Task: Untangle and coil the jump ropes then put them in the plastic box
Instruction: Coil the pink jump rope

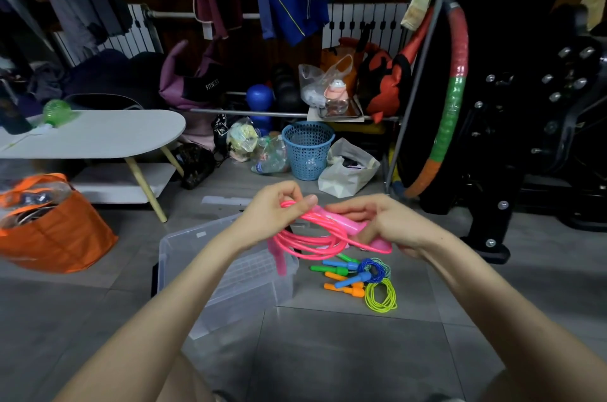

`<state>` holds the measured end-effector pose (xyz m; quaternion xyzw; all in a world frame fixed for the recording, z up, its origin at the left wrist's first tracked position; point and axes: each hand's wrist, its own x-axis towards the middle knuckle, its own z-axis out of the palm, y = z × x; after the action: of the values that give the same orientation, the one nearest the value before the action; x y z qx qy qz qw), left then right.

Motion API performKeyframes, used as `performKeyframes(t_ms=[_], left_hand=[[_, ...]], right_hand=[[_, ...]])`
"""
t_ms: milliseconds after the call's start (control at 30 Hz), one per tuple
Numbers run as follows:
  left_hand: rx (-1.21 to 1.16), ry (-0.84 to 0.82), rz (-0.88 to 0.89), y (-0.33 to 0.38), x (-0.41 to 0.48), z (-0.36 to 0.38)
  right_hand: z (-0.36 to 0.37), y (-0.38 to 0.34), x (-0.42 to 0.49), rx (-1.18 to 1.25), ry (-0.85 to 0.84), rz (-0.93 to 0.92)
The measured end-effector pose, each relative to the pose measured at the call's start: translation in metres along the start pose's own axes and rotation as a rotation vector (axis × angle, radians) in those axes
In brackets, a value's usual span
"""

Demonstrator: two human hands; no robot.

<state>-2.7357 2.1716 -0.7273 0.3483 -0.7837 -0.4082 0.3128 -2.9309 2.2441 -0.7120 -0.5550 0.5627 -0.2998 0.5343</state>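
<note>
Now the left hand (274,204) pinches the pink jump rope (312,242) coil, the right hand (389,221) grips its handles, above the plastic box (184,257)'s far corner. Other coiled ropes (359,277) lie on the floor (328,352) beside it. The orange bag (59,237) has blurred contents, perhaps bottles.

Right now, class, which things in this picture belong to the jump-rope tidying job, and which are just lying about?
Job: pink jump rope, held in left hand and right hand; blue rope and yellow-green rope on the floor; clear plastic box.
Lying about: blue basket, orange bag, white table, striped hoop.
</note>
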Motion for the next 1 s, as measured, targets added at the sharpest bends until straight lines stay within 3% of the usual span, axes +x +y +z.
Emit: performKeyframes(t_ms=[167, 333, 467, 600, 667, 767, 900, 933, 1000], left_hand=[[-0.012, 0.027, 0.053, -0.004, 0.004, 0.005], [-0.016, -0.008, 0.022, -0.006, 0.009, 0.004], [-0.289, -0.066, -0.077, -0.002, 0.009, 0.004], [-0.509, -0.122, -0.169, 0.001, 0.009, 0.003], [-0.562, -0.047, -0.218, 0.003, 0.008, 0.007], [-0.658, 0.087, -0.259, 0.009, 0.008, 0.015], [-0.619, 0.065, -0.268, 0.008, 0.003, 0.028], [-0.612, 0.020, -0.265, 0.007, 0.001, 0.032], [-0.650, -0.036, -0.268, 0.010, -0.001, 0.035]], right_hand=[[-0.002, -0.011, -0.002, 0.048, -0.087, 0.045], [-0.009, -0.013, 0.001, 0.036, -0.163, -0.063], [-0.008, -0.009, 0.001, 0.230, -0.227, -0.163], [0.001, 0.007, 0.013, 0.477, 0.100, -0.157], [0.004, 0.012, 0.017, 0.379, 0.338, -0.071], [0.007, 0.022, 0.019, 0.272, 0.519, 0.049], [0.015, 0.023, 0.018, 0.210, 0.847, -0.132], [0.015, 0.020, 0.019, 0.213, 0.841, -0.155], [0.019, 0.011, 0.022, 0.314, 0.658, -0.193]])
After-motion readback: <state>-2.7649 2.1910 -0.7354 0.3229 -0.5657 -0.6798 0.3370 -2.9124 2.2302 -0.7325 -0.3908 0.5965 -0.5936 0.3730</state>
